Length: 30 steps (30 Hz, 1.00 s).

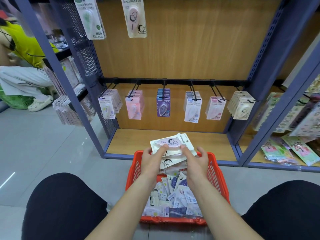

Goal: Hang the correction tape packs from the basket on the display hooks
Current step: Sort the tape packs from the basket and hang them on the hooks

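left hand (pixel 152 160) & right hand (pixel 195 160) both grip a stack of pink packs (pixel 170 142), held just over the red basket (pixel 216 163). lower hooks (pixel 192 92) all carry packs already. basket's got plenty more loose packs (mixed colours), so prob. mid-task w/ lots left.

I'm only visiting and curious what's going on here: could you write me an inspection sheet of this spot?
Surface: grey tiled floor, wooden shelf base.
Job's things: red basket of loose packs; stack of packs held above it; lower hooks already hold packs.
Clutter: sticker sheets heaped rightward.
Grippers: left hand and right hand both hold the stack.
Cables: thin dark cord across the bystander.
Surroundings: bystander in yellow crouches left, beside green basket.
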Each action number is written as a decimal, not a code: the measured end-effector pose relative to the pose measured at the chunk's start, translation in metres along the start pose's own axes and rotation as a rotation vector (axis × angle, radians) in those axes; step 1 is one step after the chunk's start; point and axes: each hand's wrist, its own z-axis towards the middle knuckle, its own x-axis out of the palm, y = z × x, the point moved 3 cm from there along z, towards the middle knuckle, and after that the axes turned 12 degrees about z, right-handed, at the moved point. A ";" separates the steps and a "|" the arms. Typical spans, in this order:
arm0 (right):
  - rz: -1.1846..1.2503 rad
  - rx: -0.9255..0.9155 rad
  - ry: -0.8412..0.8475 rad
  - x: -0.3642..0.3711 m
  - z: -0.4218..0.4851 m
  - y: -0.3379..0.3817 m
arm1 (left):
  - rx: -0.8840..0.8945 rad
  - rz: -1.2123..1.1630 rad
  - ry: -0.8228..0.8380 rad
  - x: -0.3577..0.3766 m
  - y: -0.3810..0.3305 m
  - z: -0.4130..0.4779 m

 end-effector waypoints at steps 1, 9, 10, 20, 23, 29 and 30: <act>-0.007 0.001 -0.010 0.000 0.001 0.000 | 0.001 0.005 0.014 -0.001 0.000 0.000; -0.177 -0.039 0.124 -0.009 0.016 0.023 | 0.031 0.230 0.210 -0.014 -0.002 0.004; -0.196 -0.049 0.127 -0.009 0.017 0.024 | 0.022 0.248 0.248 -0.013 -0.002 0.004; -0.304 -0.081 0.164 0.003 0.027 0.015 | -0.015 0.144 0.378 0.004 0.020 0.005; -0.307 -0.058 0.198 0.003 0.031 0.016 | -0.035 0.054 0.348 0.009 0.025 0.007; -0.182 0.114 0.401 -0.001 0.035 0.014 | -0.072 -0.070 0.300 0.001 0.028 0.018; -0.130 0.150 0.418 -0.004 0.036 0.014 | -0.064 -0.074 0.298 0.000 0.028 0.020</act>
